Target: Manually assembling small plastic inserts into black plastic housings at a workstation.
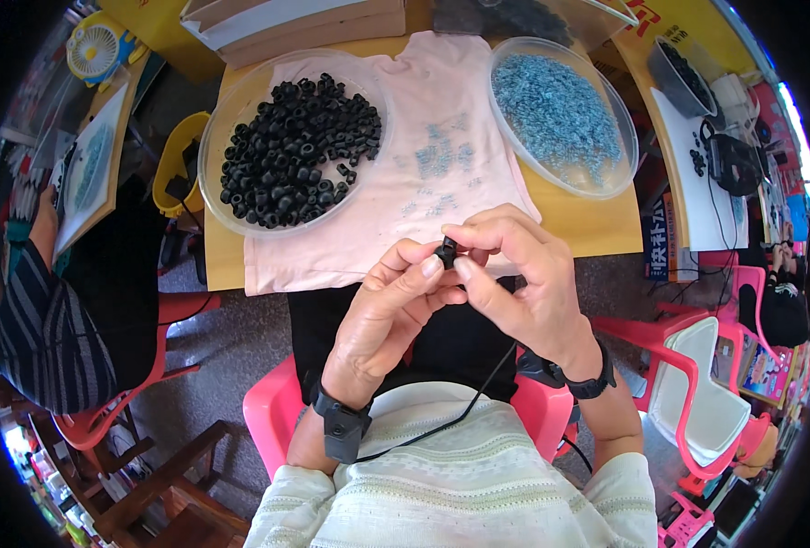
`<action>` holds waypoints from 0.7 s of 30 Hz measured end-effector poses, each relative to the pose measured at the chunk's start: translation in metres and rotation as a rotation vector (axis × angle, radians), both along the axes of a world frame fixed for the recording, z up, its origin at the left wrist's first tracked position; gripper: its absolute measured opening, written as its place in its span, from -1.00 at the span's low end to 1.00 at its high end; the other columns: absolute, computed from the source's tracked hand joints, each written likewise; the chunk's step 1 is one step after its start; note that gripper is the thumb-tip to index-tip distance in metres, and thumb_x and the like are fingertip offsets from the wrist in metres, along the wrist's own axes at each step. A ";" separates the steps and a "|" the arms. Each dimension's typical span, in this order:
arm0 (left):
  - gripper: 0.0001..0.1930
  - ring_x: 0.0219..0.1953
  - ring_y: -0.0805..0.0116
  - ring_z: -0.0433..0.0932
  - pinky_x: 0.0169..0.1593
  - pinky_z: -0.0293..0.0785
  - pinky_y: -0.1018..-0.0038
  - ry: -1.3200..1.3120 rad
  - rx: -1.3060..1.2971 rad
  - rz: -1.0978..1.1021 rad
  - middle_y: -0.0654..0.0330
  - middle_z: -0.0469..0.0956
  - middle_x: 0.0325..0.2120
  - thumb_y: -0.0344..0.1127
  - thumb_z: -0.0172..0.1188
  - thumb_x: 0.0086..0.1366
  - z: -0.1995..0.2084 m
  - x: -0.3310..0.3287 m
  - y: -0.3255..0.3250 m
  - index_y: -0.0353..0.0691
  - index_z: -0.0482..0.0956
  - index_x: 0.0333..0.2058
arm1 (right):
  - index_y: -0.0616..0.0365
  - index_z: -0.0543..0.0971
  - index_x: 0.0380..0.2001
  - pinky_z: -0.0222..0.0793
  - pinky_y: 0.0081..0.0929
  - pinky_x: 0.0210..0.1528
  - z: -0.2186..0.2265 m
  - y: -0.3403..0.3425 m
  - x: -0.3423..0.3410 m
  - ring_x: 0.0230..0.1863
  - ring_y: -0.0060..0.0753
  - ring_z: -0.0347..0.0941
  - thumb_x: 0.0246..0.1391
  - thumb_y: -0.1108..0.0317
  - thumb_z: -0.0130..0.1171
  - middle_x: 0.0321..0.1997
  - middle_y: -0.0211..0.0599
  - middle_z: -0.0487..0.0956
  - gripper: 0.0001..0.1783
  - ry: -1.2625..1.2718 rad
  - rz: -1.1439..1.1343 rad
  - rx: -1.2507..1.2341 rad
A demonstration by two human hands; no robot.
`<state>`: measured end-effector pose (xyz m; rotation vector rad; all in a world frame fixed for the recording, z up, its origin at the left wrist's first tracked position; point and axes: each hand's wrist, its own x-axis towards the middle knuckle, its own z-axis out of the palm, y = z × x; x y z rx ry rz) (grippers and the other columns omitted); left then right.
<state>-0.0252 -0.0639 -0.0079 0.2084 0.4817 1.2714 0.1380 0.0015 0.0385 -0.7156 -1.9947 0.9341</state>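
A small black ring-shaped part (446,254) is pinched between both hands, just off the table's front edge. My left hand (393,297) grips it from the left with thumb and fingers. From the right, the thumb and index finger of my right hand (517,274) close on its top and side. Beyond my left hand stands a round clear tray (215,173) heaped with black ring-shaped parts (291,151). A second clear tray (629,151), at the far right, holds many small pale-blue pieces (556,114).
A pink cloth (350,247) covers part of the wooden table (578,224), with loose blue pieces (437,155) scattered on it. Cardboard boxes (305,27) stand at the back. A striped-sleeved person (53,329) sits at left. A thin cable (464,411) crosses my lap.
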 end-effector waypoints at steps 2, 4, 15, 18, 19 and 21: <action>-0.89 -0.05 0.32 0.58 0.10 0.47 0.34 -0.034 -0.008 -0.029 0.12 0.62 -0.15 -0.33 0.19 0.37 0.001 0.001 0.000 -0.17 0.57 -0.18 | 0.31 0.56 -0.20 0.52 -0.59 -0.34 0.001 -0.005 -0.001 -0.36 -0.49 0.54 -0.07 0.61 0.31 -0.25 -0.24 0.54 -0.70 -0.006 -0.018 -0.003; -0.89 0.01 0.30 0.55 0.18 0.40 0.31 -0.065 -0.002 -0.054 0.13 0.61 -0.15 -0.31 0.19 0.37 0.002 0.003 0.000 -0.16 0.57 -0.19 | 0.29 0.55 -0.20 0.53 -0.56 -0.34 0.001 -0.007 0.000 -0.36 -0.46 0.53 -0.13 0.62 0.34 -0.23 -0.24 0.53 -0.66 -0.018 -0.035 0.011; -0.88 -0.04 0.27 0.61 0.12 0.48 0.36 0.063 -0.054 -0.050 0.07 0.64 -0.19 -0.34 0.18 0.37 0.017 0.011 -0.003 -0.21 0.61 -0.19 | 0.27 0.53 -0.24 0.51 -0.59 -0.41 -0.003 -0.007 0.007 -0.41 -0.48 0.50 -0.20 0.64 0.34 -0.26 -0.27 0.49 -0.64 0.006 -0.033 -0.014; -0.88 -0.10 0.28 0.63 0.06 0.53 0.38 0.088 -0.060 -0.011 0.06 0.65 -0.22 -0.36 0.17 0.37 0.017 0.015 -0.006 -0.23 0.61 -0.20 | 0.27 0.53 -0.28 0.50 -0.61 -0.43 -0.001 -0.006 0.009 -0.44 -0.50 0.48 -0.22 0.65 0.33 -0.30 -0.29 0.49 -0.67 0.035 -0.014 -0.012; -0.88 -0.11 0.28 0.64 0.05 0.54 0.39 0.088 -0.056 0.007 0.05 0.65 -0.23 -0.36 0.17 0.37 0.016 0.016 -0.006 -0.25 0.61 -0.20 | 0.27 0.53 -0.29 0.50 -0.62 -0.43 -0.003 -0.006 0.008 -0.45 -0.50 0.47 -0.22 0.65 0.33 -0.32 -0.29 0.49 -0.68 0.040 -0.023 0.010; -0.88 -0.13 0.29 0.64 0.04 0.54 0.39 0.125 -0.057 0.001 0.04 0.65 -0.23 -0.37 0.16 0.37 0.014 0.015 -0.003 -0.28 0.61 -0.22 | 0.27 0.53 -0.31 0.49 -0.62 -0.44 -0.010 -0.008 0.006 -0.46 -0.50 0.46 -0.22 0.65 0.32 -0.35 -0.30 0.49 -0.69 0.048 -0.046 0.054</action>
